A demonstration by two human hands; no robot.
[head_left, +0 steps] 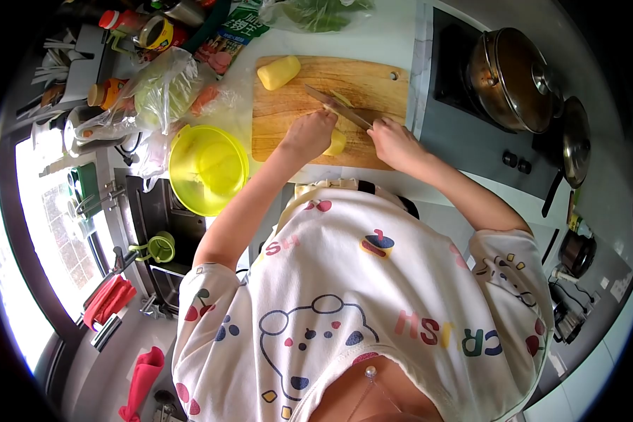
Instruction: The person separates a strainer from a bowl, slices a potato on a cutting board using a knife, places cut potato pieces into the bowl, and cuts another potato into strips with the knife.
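Note:
My right hand (397, 144) is closed round the handle end of a kitchen knife (352, 115), whose blade points away to the left above the cutting board (380, 88). A thin yellow slice (341, 98) lies along the far side of the blade. My left hand (311, 135) is closed, its fingertips bunched at the near side of the blade; what they hold, if anything, is hidden. Beside that hand, a piece of peeled potato (337, 143) rests on the board, partly covered. Another peeled potato (279, 72) lies at the board's far left corner.
A yellow-green bowl (209, 170) stands left of the board, by the sink (160, 211). Bagged cabbage (163, 91) and a green packet (232, 35) lie farther left. To the right is the stove (464, 133) with a lidded pot (517, 81).

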